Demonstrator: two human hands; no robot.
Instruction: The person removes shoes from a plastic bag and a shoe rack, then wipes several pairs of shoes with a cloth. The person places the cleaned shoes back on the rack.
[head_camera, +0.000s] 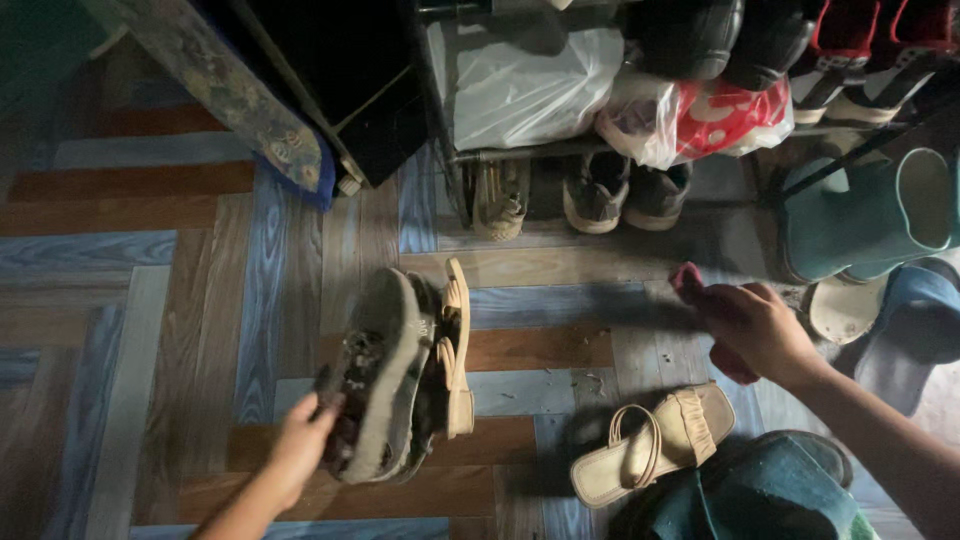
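Reaching low, left hand (300, 445) fingers gripping upturned sandal (385, 375), right hand (755, 330) fingers closed around pink cloth (690, 282)

A floor (150, 260) of brown, blue and grey planks in a zigzag pattern fills the frame. At centre, a beige sandal (395, 375) shows its grey, dirt-flecked sole; its beige mate (655, 440) lies lower right. A pink cloth (700, 300) sits right of centre. Teal boots (865, 215) stand upper right, beside white (530, 90) and red-and-white (730, 115) plastic bags.
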